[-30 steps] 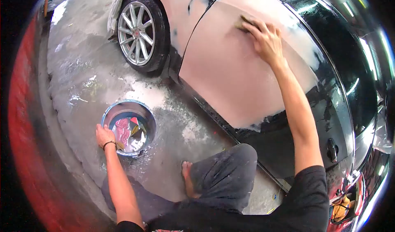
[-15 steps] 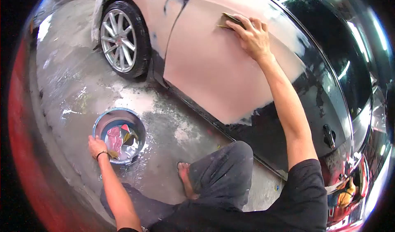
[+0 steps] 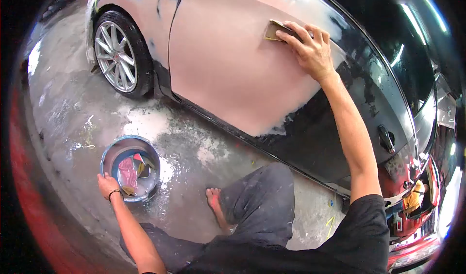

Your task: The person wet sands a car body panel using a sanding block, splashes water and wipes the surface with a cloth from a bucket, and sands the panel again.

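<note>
My right hand (image 3: 313, 50) is closed around a sanding block with sandpaper (image 3: 274, 32), which lies against the upper part of the pinkish primed car door (image 3: 218, 65). The paper's yellowish edge shows beyond my fingertips. Low on the left, my left hand (image 3: 108, 185) grips the rim of a round bucket (image 3: 103, 158) standing on the floor. Inside it are cloudy water, a pink cloth (image 3: 127, 172) and several dark and coloured pieces I cannot clearly identify.
A silver-spoked wheel (image 3: 116, 56) stands at the left of the door. The black rear part of the car has a door handle (image 3: 386, 139). Wet concrete floor (image 3: 189, 162) lies below. A red vehicle (image 3: 412, 220) and a person in yellow (image 3: 414, 197) appear far right.
My right hand has moved the sanding block to the right along the door. The whole view has shifted, so the car and bucket sit further left. My left hand stays on the bucket rim.
</note>
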A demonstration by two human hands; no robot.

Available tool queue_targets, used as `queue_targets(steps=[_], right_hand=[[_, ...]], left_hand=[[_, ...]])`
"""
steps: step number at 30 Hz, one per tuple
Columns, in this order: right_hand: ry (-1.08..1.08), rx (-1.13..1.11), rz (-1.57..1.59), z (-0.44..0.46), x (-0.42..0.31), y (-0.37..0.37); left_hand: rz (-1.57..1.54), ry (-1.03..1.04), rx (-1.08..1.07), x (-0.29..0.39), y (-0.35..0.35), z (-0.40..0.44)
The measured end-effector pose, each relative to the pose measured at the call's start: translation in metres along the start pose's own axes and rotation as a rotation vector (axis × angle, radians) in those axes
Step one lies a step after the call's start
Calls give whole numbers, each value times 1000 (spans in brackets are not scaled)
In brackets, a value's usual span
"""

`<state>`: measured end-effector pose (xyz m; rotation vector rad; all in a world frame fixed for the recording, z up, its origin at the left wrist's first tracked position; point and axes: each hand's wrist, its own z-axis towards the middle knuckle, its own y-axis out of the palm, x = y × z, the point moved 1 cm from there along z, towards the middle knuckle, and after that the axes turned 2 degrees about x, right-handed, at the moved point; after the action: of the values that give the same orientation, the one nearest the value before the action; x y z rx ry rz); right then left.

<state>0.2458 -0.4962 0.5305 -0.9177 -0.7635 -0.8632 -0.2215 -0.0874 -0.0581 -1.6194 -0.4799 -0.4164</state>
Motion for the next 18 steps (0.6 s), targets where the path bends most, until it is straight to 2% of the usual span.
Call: queue_targets(steps=[1,4,6,8,10,13,15,18], right_hand=[[2,9,-32,-4,-1,-3],[143,-15,25,-71,-14,-25],[207,-32,-14,-131,-27,-45],[230,-32,-14,-150,-27,-51],[229,-10,-23,-116,-12,-46],[215,51,-8,-43,13,-33],[199,36,45,-40,17,-39],[231,-48,77,-93,4,-54]], left_hand=[[9,-8,-29,-1,1,-1],[-33,68,88,-9,13,3],[-41,59,58,-11,14,9],[-63,56,74,-15,19,10],[-85,77,140,-19,26,12],[-35,58,35,-17,18,13],[-51,61,40,-17,17,12],[-57,91,75,-26,33,24]])
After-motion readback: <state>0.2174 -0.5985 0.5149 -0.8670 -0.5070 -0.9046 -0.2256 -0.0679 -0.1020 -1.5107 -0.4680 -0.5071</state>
